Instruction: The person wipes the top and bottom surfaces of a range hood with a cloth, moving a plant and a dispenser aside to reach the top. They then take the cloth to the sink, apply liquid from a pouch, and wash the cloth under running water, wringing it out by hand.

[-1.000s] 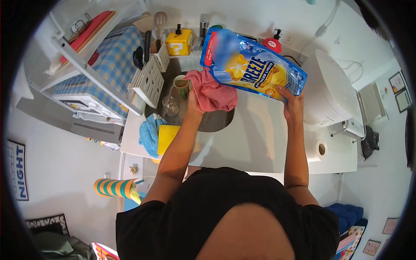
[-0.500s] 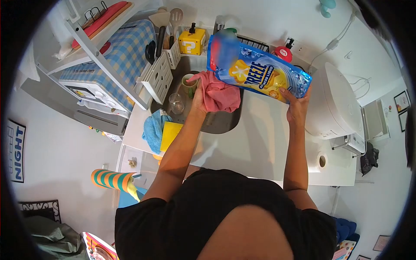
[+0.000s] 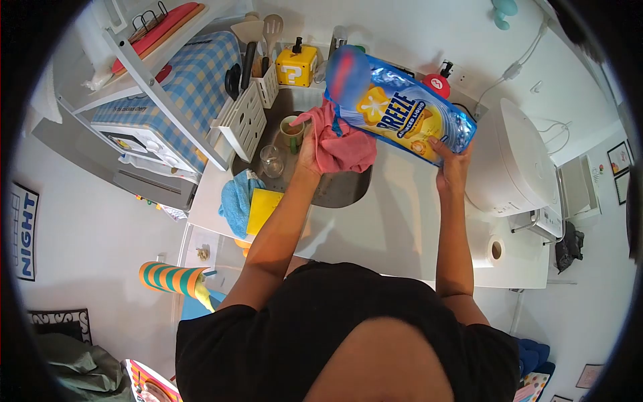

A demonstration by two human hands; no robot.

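Above the sink (image 3: 348,194), my left hand (image 3: 309,155) is closed on a bunched pink cloth (image 3: 345,149). My right hand (image 3: 454,166) grips the bottom end of a blue pouch of Breeze liquid detergent (image 3: 395,110), thumb on its front. The pouch tilts, its top end toward the left near the cloth; whether anything flows from it is hidden. Beside the cloth, a mug (image 3: 292,134) and a clear glass (image 3: 272,161) stand in the sink.
A blue cloth (image 3: 238,204) and a yellow sponge cloth (image 3: 264,209) lie at the counter's left edge. White utensil racks (image 3: 244,124) and a yellow soap dispenser (image 3: 297,65) stand behind. A large white appliance (image 3: 512,161) and a paper roll (image 3: 494,250) are at right.
The pouch has shifted slightly and tilted more, its lower end moving left and down with my right hand. The pink cloth has moved slightly right.
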